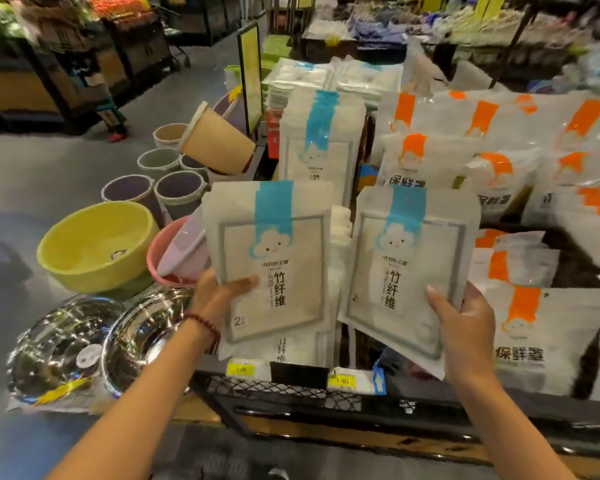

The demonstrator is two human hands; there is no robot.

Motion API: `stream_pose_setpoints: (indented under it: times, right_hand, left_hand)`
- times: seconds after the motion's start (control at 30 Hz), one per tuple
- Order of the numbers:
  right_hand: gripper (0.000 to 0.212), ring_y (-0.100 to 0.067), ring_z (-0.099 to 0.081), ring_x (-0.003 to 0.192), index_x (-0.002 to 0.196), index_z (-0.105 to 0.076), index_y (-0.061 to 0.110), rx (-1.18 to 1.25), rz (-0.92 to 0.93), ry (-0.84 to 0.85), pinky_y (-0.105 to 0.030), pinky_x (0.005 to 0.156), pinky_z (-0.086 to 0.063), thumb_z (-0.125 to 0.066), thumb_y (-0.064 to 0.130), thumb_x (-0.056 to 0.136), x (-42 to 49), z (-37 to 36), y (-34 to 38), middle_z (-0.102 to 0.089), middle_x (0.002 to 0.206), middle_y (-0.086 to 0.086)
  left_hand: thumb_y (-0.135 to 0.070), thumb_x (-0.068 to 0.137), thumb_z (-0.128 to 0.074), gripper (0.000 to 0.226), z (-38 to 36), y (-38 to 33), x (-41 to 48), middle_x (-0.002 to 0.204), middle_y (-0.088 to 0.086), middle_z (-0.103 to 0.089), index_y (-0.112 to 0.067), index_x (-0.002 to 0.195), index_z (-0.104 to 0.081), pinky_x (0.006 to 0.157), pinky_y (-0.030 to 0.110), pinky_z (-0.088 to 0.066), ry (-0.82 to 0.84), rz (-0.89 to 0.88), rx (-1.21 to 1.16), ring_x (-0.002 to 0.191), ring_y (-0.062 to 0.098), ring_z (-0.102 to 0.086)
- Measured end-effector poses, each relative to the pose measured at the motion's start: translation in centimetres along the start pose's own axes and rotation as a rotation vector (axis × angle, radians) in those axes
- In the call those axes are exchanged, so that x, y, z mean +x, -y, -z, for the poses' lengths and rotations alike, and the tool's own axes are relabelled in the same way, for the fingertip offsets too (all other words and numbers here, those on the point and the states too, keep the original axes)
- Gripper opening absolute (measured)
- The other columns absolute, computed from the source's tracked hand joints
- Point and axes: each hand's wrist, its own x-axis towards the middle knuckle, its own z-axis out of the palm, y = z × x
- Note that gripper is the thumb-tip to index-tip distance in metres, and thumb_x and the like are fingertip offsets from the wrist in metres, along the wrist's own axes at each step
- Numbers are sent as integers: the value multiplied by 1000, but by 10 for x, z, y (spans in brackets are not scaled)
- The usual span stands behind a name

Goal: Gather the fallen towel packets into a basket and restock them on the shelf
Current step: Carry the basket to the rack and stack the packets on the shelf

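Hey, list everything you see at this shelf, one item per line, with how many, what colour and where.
left packet: one, white with blue stripe, held upright
right packet: one, white with blue stripe, held tilted
shelved blue-stripe packets: count unclear, behind the held pair
orange-stripe packets: many, white and orange, shelf's right side
price tags: two, yellow, shelf front
shelf: one, black mesh front
yellow basin: one, left of shelf
pink basin: one, beside yellow basin
steel bowls: two, shiny, lower left
buckets: several, grey, purple, tan, behind basins
left hand: grips left packet
right hand: grips right packet
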Motion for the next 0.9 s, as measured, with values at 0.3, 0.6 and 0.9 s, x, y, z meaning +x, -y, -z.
stream_pose_setpoints:
  times: [0.3, 0.6, 0.9]
  right_hand:
    - [13, -12, -67, 93, 97, -65, 30, -67, -56, -152, -31, 74, -54, -64, 21, 87, 4, -39, -27, -70, 97, 7]
    - [17, -16, -67, 88, 86, -65, 32, -118, -25, -190, -37, 75, -57, -65, 15, 86, 10, -37, -22, -70, 86, 11]
    - [34, -12, -64, 101, 98, -61, 38, 29, 177, -265, -24, 81, -56, -63, 7, 86, 12, -46, -2, -67, 102, 11]
  left_hand:
    - [3, 68, -77, 54, -3, 82, 57, 103, 11, -68, -5, 116, -55, 69, 29, -58, 78, 235, 80, 87, 17, -68]
    - [-31, 61, -86, 53, -11, 97, 39, 87, -14, -55, -25, 94, -45, 59, 9, -41, 13, 149, 587, 77, 5, -55]
    - [-43, 73, -76, 35, 28, 92, 41, 87, -8, -57, -25, 86, -49, 71, 25, -47, 228, 351, 1052, 81, 11, -58]
